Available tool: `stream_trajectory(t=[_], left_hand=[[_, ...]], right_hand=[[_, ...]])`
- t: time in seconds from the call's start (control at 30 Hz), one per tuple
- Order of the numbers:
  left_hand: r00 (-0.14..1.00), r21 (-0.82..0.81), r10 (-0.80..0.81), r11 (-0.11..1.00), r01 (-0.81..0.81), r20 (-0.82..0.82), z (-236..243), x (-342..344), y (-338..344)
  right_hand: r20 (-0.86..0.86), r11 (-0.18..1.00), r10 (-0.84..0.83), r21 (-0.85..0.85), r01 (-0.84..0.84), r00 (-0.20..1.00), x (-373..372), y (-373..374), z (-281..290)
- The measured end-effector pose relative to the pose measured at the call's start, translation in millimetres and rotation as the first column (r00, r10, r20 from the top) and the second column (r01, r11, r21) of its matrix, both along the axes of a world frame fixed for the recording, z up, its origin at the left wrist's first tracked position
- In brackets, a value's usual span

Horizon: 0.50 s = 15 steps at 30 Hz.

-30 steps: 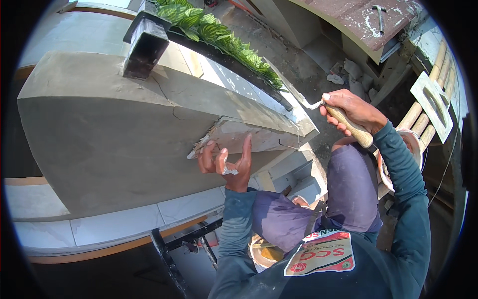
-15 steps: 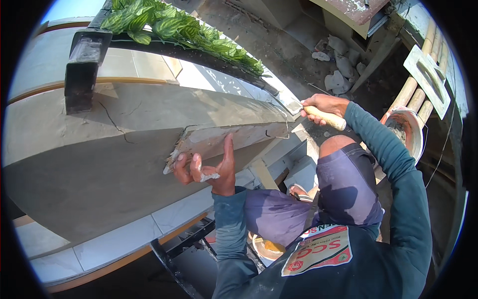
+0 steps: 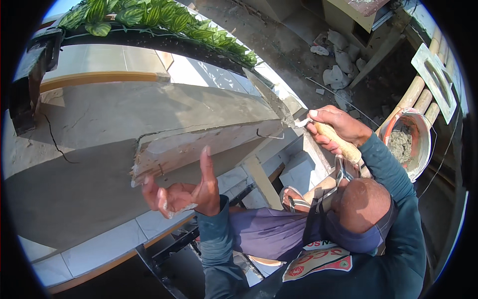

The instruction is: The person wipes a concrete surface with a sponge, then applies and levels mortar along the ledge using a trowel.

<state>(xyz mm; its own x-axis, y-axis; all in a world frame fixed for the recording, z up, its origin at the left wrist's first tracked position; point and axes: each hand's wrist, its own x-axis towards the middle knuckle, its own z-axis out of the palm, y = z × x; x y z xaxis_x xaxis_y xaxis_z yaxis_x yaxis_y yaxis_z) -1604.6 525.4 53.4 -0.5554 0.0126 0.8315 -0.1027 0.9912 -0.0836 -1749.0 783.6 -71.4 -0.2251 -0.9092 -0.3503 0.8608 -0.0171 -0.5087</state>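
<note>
My right hand is closed around the wooden handle of a pointed trowel. Its mortar-smeared blade reaches up and left, over the far end of a grey cement ledge. A rough, whitish board lies along the ledge's front edge, a bent wire showing near its right end. My left hand is in front of the board's lower left part, palm up, thumb raised and fingers spread and slightly curled. White paste smears its fingers. I cannot tell whether its fingertips touch the board.
On the right, a bucket of wet mortar stands near bamboo poles, with a plastering float on them. Above the ledge runs a black metal rail with green leaves. White tiles edge the lower left. A crack marks the cement.
The view has shifted, moving the ledge and board left. The trowel blade now reaches up over the ledge's end, showing more of itself. My left hand has turned palm up, its fingers lower against the board.
</note>
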Motion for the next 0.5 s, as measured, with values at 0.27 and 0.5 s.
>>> stream_trajectory(t=[0.27,0.5], left_hand=[[0.909,0.724,-0.034,0.618,-0.308,0.416,-85.6,18.3,41.1],[0.695,0.681,-0.525,-0.266,-0.682,0.491,-162.8,-3.1,53.1]], right_hand=[[0.112,0.968,-0.132,0.229,0.103,0.985,4.1,12.4,-147.5],[0.106,0.912,0.096,0.39,-0.13,0.99,-0.2,-28.1,-241.9]])
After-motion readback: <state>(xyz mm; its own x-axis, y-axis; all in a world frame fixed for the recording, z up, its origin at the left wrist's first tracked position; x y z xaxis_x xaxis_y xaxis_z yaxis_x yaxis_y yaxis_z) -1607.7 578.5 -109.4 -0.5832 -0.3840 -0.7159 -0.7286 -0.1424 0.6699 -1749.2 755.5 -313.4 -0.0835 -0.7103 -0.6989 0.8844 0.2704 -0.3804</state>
